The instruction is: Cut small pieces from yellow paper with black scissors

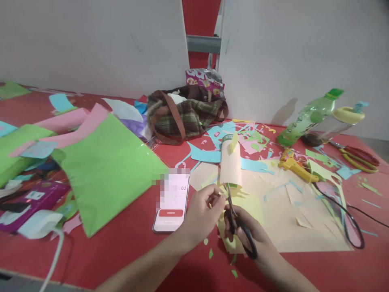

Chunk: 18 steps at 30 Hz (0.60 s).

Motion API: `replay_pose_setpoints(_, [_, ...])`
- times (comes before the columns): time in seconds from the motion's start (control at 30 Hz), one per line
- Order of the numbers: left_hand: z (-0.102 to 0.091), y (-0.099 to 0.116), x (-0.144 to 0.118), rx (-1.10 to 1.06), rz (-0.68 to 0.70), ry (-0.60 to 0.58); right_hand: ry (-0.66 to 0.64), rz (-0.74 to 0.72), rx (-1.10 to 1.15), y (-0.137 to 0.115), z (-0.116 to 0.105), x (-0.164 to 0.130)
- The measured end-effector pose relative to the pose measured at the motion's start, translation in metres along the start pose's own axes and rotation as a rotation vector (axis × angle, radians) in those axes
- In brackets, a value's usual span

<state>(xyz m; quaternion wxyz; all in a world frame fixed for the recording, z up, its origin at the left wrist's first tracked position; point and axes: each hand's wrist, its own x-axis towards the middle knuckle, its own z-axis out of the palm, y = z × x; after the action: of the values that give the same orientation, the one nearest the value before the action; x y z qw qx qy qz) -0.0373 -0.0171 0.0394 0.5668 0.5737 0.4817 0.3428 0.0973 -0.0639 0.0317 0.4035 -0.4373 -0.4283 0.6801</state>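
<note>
My right hand [258, 235] grips black-handled scissors [248, 239], their blades slightly apart and pointing away from me. Right beside the blades, my left hand [202, 213] is closed in a pinch. Whatever sits between its fingertips is too small to make out. Just beyond both hands lies a cream paper-covered cylinder [230, 166] with a green end and a small yellow paper tab [234, 142] standing on it. Yellow paper [251, 209] is spread under the hands, over a larger cream sheet [298, 231]. A lit phone [172, 215] lies left of my left hand.
Green sheets [112, 174] cover the left side, near a purple box [39, 202] and a white plug [41, 223]. A plaid bag [194, 117] stands at the back. Rightward are a yellow glue gun [296, 166], a green bottle [310, 117], a clear jar [331, 125], pliers [361, 156] and paper scraps.
</note>
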Motion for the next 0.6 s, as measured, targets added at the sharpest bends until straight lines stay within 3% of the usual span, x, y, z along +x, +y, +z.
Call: replay_pose_setpoints(0.6, [-0.011,0.000,0.004,0.090,0.039,-0.070,-0.019,0.042,0.035,0.006,-0.006,0.001])
